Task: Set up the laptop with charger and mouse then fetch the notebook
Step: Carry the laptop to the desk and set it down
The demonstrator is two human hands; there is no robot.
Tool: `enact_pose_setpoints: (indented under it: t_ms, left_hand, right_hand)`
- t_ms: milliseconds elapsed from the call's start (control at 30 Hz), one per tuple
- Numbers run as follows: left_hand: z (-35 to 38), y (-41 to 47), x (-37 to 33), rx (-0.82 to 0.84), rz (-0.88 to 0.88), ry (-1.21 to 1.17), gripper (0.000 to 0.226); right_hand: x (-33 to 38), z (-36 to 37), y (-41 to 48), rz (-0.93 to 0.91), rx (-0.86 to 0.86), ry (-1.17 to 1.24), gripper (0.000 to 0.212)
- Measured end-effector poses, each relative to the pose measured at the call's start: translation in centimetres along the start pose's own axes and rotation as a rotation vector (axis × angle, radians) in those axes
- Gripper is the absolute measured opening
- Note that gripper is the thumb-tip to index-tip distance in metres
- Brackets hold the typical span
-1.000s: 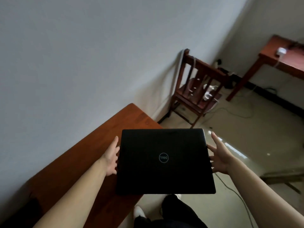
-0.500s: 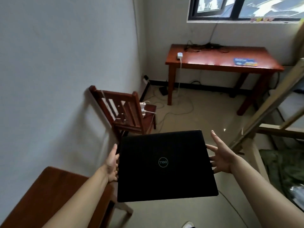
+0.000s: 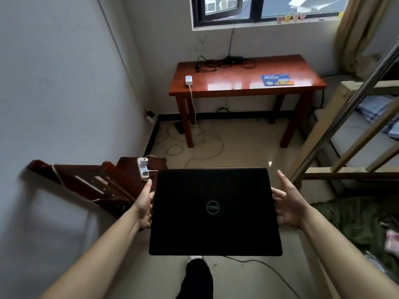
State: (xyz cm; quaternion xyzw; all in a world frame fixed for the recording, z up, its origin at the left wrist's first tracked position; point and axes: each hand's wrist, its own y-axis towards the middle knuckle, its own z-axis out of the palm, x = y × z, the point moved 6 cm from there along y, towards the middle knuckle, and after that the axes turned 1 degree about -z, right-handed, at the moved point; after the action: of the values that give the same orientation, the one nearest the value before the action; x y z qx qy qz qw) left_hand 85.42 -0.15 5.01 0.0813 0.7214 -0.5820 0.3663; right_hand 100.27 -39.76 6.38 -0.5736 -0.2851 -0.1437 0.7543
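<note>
I hold a closed black laptop [image 3: 213, 210] flat in front of me, above the floor. My left hand [image 3: 144, 203] grips its left edge and my right hand [image 3: 288, 203] supports its right edge, fingers spread. Ahead, a red-brown wooden table [image 3: 246, 87] stands under the window. On it lie a tangle of black cable with a charger brick [image 3: 226, 61] at the back, a white adapter [image 3: 188, 80] with a white cord hanging off the front, and a blue pad or booklet [image 3: 278, 79] to the right.
A dark wooden chair [image 3: 103, 182] stands at my left against the wall, with a white power strip [image 3: 143, 169] on its seat. Cables trail over the floor [image 3: 194, 147]. A bunk-bed frame with a metal pole [image 3: 345, 126] fills the right side. My foot [image 3: 195, 275] shows below.
My view has swung from the first table on the left toward the far table under the window. The laptop stays held in both hands and is carried away from that first table.
</note>
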Motion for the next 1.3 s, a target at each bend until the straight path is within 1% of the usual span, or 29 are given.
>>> enact_pose_setpoints:
  t_ms: [100,167,233,300,367,467,567,633,700,867,967,1067,1133,1167,1233,1300]
  left_hand:
    - [1.5,4.5,-4.0,0.047,-0.038,0.019,0.083]
    - [2.4,8.7,-7.8,0.113,-0.068,0.044,0.085]
    - [3.1,11.4,-10.7,0.156,-0.094,0.050,0.089]
    - [4.3,15.4,-15.0,0.200,-0.108,0.049,0.091]
    - [5.3,18.8,-19.4,0.230,-0.102,0.058,0.091]
    - [7.3,23.2,-26.6,0.296,-0.105,0.062,0.089]
    - [9.4,25.9,-32.3,0.321,-0.120,0.063,0.088]
    - [10.8,27.9,-35.1,0.330,-0.125,0.054,0.086]
    - [12.5,30.0,-38.1,0.335,-0.132,0.043,0.083]
    - [17.7,36.3,-45.5,0.315,-0.122,0.073,0.078]
    - [21.3,40.6,-50.2,0.303,-0.110,0.107,0.079]
    - [25.7,45.2,-56.7,0.257,-0.095,0.104,0.077]
    - [27.7,47.0,-60.2,0.228,-0.100,0.099,0.076]
    - [28.8,48.3,-62.0,0.222,-0.101,0.081,0.076]
    - [30.0,50.5,-65.1,0.207,-0.095,0.049,0.078]
    - [31.0,51.8,-67.8,0.186,-0.100,0.026,0.078]
  right_hand:
    - [3.7,-1.0,3.6,0.006,-0.018,0.040,0.101]
    - [7.5,-0.9,6.8,0.015,-0.013,0.028,0.102]
    - [10.3,-1.0,8.9,0.007,-0.042,0.039,0.102]
    - [14.3,-1.1,11.9,0.003,-0.077,0.031,0.101]
    - [18.1,-1.3,14.5,-0.004,-0.116,0.059,0.102]
    - [24.5,-2.0,17.6,-0.024,-0.120,0.096,0.105]
    - [29.1,-3.3,19.8,-0.011,-0.151,0.138,0.106]
    - [31.7,-4.0,21.2,-0.023,-0.154,0.160,0.106]
    - [34.6,-5.1,23.3,-0.030,-0.193,0.178,0.105]
    - [41.4,-8.8,30.7,-0.006,-0.252,0.188,0.103]
    - [46.3,-11.1,36.1,0.014,-0.227,0.193,0.100]
    - [53.4,-13.6,41.7,0.010,-0.180,0.181,0.095]
    - [57.8,-14.9,44.3,0.009,-0.195,0.151,0.095]
    - [60.4,-15.5,45.7,0.003,-0.162,0.134,0.094]
    - [65.3,-16.3,48.0,-0.014,-0.122,0.117,0.089]
    - [69.6,-16.9,50.2,-0.007,-0.125,0.098,0.087]
